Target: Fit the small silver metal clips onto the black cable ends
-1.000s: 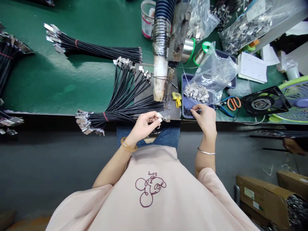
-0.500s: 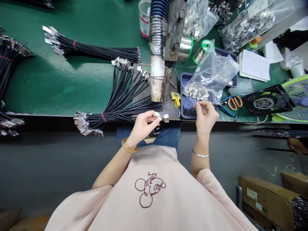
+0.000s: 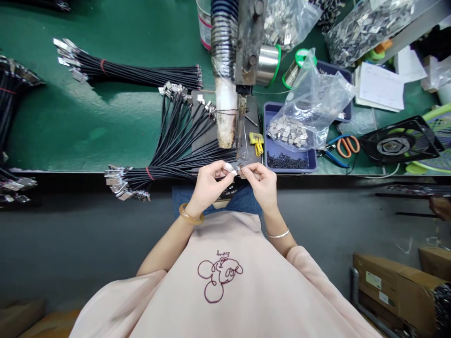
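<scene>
My left hand [image 3: 213, 182] is closed in a pinch at the table's front edge, with white covering on a fingertip. A small silver metal connector shows at its fingertips, mostly hidden by the fingers. My right hand [image 3: 261, 184] pinches right beside it, its thumb and finger meeting at the connector; any tiny piece it holds is too small to make out. Just beyond both hands stands a soldering iron tip [image 3: 241, 131] on its holder. Black cables [image 3: 183, 164] with silver connectors fan out to the left, one bundle tied with a red band.
A blue tray [image 3: 310, 165] holds small black parts [image 3: 286, 161] and a plastic bag of metal shells [image 3: 289, 131]. A yellow clip [image 3: 257, 142], orange-handled pliers [image 3: 347, 146] and a black fan [image 3: 398, 143] lie around. A ribbed hose [image 3: 224, 61] hangs over the work spot. Solder spools [image 3: 268, 65] stand behind.
My right hand has moved left from the blue tray to meet my left hand at the connector. My left hand has stayed nearly in place. The view has shifted slightly.
</scene>
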`<state>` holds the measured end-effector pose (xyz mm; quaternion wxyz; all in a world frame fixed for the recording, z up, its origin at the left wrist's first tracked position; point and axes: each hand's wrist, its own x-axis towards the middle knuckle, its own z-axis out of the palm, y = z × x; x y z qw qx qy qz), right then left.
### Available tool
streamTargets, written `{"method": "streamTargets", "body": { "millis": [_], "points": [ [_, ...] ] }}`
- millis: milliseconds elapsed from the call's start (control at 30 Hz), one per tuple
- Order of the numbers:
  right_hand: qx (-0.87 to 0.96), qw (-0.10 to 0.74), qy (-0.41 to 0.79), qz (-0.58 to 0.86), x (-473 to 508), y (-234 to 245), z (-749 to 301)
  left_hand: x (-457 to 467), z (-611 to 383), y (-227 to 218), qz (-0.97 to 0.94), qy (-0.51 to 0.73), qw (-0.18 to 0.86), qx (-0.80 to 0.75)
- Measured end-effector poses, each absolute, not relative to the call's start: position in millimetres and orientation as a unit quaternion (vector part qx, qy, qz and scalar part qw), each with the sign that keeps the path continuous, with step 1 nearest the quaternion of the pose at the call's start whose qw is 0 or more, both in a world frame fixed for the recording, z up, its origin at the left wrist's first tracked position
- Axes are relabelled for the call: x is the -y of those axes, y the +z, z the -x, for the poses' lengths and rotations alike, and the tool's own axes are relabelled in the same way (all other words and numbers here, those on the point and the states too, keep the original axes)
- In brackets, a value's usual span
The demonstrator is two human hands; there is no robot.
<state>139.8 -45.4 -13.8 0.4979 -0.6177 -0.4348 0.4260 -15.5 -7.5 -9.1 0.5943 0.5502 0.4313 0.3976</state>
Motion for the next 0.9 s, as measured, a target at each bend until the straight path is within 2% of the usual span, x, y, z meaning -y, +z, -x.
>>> {"method": "streamTargets", "body": {
  "millis": [733,900],
  "points": [
    [0.438,0.51,0.427,0.605,45.6,-11.8,-134.2,7.2,17.3,-10.9,-0.561,0.394,0.595,-0.42],
    [0.488,0.468,0.349,0.649,47.5,-10.4,-130.8,7.8,18.3,-11.9,-0.569,0.389,0.592,-0.418]
  ]
}}
